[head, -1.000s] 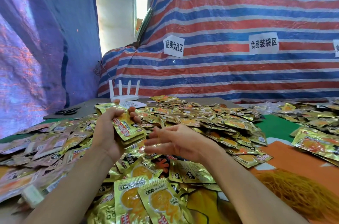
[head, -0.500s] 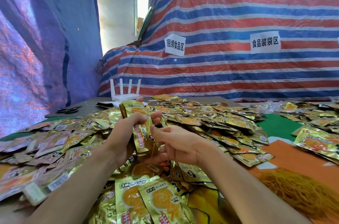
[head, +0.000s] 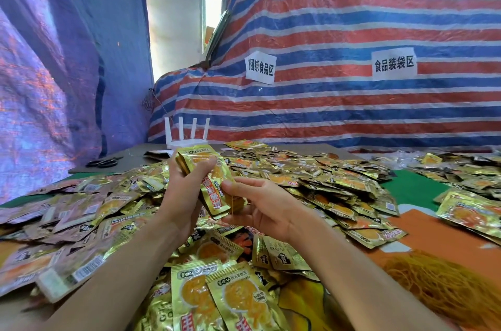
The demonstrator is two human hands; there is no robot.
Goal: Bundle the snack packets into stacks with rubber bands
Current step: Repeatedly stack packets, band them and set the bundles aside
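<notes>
My left hand (head: 184, 189) grips a stack of gold snack packets (head: 208, 178), held upright and tilted above the pile. My right hand (head: 260, 203) is at the stack's lower right edge, its thumb and fingers curled round a thin yellow rubber band (head: 232, 204) stretched down beside the stack. Loose gold packets (head: 325, 184) cover the table around both hands. A heap of yellow rubber bands (head: 444, 284) lies at the lower right.
Black scissors (head: 104, 162) lie at the far left on the table's edge. A white router (head: 187, 138) stands behind the pile. More packets (head: 471, 208) lie at the right on orange and green mats. Striped tarpaulin walls close in behind.
My left hand turned the stack from flat to upright and lifted it. My right hand, open before, closed in on the stack's lower edge and now stretches a rubber band there.
</notes>
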